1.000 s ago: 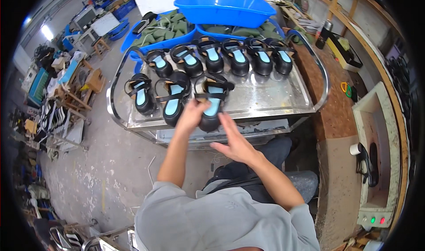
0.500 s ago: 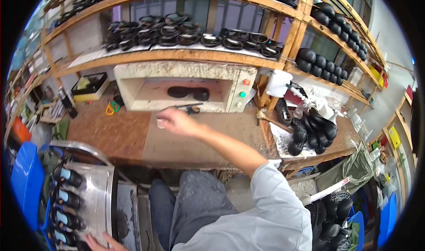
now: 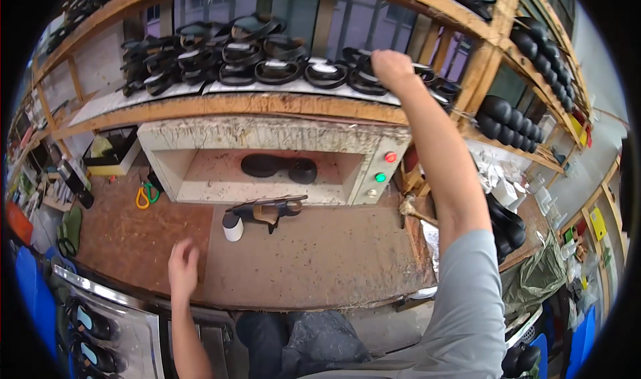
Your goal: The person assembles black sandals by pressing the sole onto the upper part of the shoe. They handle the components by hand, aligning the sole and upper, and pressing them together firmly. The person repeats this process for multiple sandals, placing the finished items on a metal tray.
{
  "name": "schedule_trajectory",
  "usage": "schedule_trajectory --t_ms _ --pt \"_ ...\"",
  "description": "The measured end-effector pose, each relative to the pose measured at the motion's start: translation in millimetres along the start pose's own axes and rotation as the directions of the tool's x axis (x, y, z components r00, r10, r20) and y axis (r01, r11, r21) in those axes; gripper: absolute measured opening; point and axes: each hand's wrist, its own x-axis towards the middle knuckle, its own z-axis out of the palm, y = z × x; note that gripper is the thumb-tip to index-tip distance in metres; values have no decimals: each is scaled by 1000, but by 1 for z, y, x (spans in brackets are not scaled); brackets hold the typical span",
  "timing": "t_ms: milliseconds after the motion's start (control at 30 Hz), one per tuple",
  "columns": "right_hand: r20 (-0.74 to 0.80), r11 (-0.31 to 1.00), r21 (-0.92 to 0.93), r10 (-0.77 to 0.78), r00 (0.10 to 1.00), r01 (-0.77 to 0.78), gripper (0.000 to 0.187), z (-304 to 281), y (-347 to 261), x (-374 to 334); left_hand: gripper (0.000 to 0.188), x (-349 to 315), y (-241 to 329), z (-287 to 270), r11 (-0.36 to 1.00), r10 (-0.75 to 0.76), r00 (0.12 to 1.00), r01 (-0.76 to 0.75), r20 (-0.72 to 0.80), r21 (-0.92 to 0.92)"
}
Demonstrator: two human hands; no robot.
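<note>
My right hand (image 3: 392, 68) is raised to the shelf, its fingers curled round a black sandal upper (image 3: 364, 72) in the row there; the fingertips are partly hidden. Lower down on the left, my left hand (image 3: 183, 267) hovers over the brown tabletop (image 3: 180, 225), fingers loosely bent and nothing in them. Between the hands, a small white container with a dark lid (image 3: 232, 227) stands on the table, beside a dark sandal piece with a tan inside (image 3: 267, 212). Behind them, two black shoe soles (image 3: 267, 166) lie inside an open-fronted white box (image 3: 200, 178) with coloured buttons.
More black uppers (image 3: 240, 52) crowd the wooden shelf (image 3: 267, 105). Green and orange scissors (image 3: 144, 195) lie at the table's left, near a dark bin (image 3: 113, 148). A hammer (image 3: 414, 211) rests at the right. A metal tray (image 3: 137, 325) with footwear stands at lower left.
My right hand has left the white container on the table and risen to the shelf. My left hand has come up from the metal tray to the tabletop. The view has shifted.
</note>
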Motion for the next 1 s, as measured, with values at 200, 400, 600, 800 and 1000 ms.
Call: schedule_trajectory --t_ms 200,400,600,800,1000 --pt "-319 991 126 87 944 -49 26 -39 2 -56 37 110 -51 78 996 21 975 -2 220 -87" --pt "-440 761 582 -2 898 287 36 -66 -56 -217 43 150 -85 97 977 210 840 -197 501 -80" --pt "12 439 899 -20 1000 -2 42 5 -97 -278 39 155 -30 86 947 117 733 121 670 -298" --pt "115 250 960 44 992 -123 29 62 -119 -287 55 162 8 99 996 -46 548 -34 835 77" --pt "280 139 951 -3 960 -277 39 66 -93 -304 55 168 6 111 993 -58 646 113 761 -20"
